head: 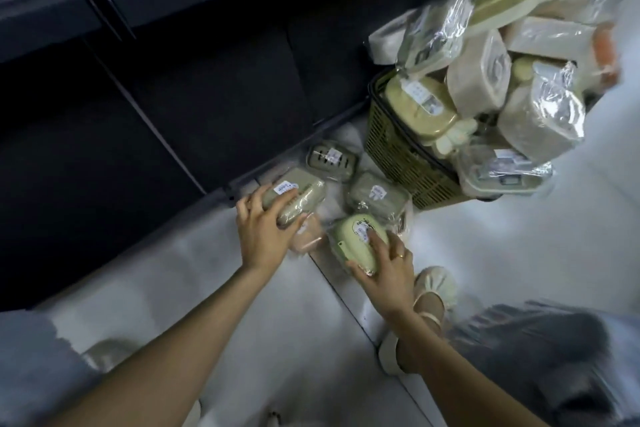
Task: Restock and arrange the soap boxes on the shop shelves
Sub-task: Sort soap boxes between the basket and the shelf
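You are crouched over a pale, glossy tiled floor (485,253) in front of a dark, unlit shelf unit (173,97) that fills the far left of the view. Your left hand (265,232) curls over a flat olive-green soap box (294,196) wrapped in clear film, thumb on its near right side and fingers spread across its left end; it lies on the floor just by the shelf's bottom edge. A pinkish wrapped box (306,241) lies partly under it, beside your thumb. Your right hand (384,267), with a ring on one finger, grips a rounded light-green soap box (356,241), fingers over its top and thumb at its near end. Just beyond it lies another wrapped green box (375,196), and farther off, close to the shelf, an open-slotted soap dish (330,159) with a white label. To the far right stands an olive mesh basket (405,163), heaped with wrapped soap boxes (485,73) in cream, green and beige that spill above its rim. Your cream shoe (433,291) rests on the floor just near and right of your right hand.
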